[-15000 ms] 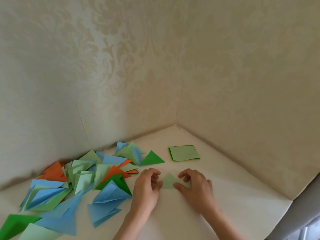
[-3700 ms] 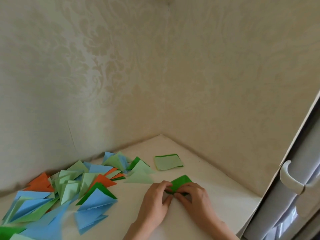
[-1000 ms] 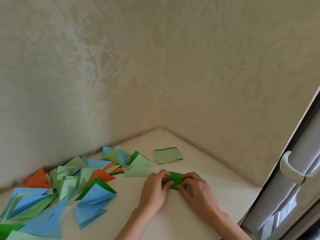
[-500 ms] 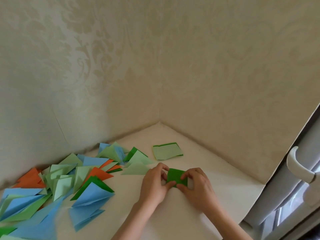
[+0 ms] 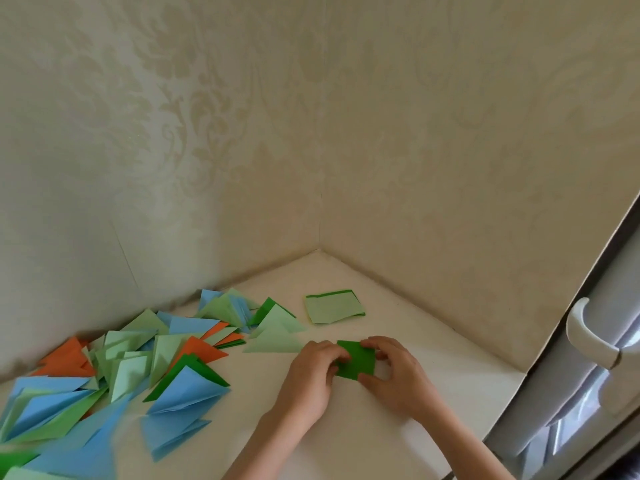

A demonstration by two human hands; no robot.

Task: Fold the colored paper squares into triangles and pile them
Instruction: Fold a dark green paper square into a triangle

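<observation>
A dark green paper square (image 5: 357, 359) lies on the white table surface (image 5: 433, 341), partly folded, between my two hands. My left hand (image 5: 311, 372) pinches its left edge with curled fingers. My right hand (image 5: 394, 372) pinches its right and lower edge between thumb and fingers. A small stack of unfolded squares (image 5: 334, 306), light green on top, lies just beyond the hands. To the left spreads a loose pile of folded triangles (image 5: 156, 362) in blue, light green, dark green and orange.
The table sits in a corner between two wallpapered walls (image 5: 318, 251). On the right stands a white door or window frame with a curved handle (image 5: 585, 337), past the table's right edge.
Fifteen seconds ago my hands creased a light green triangle, which now lies by the pile. Since then they took up the dark green square, and over the last second it has opened out a little.
</observation>
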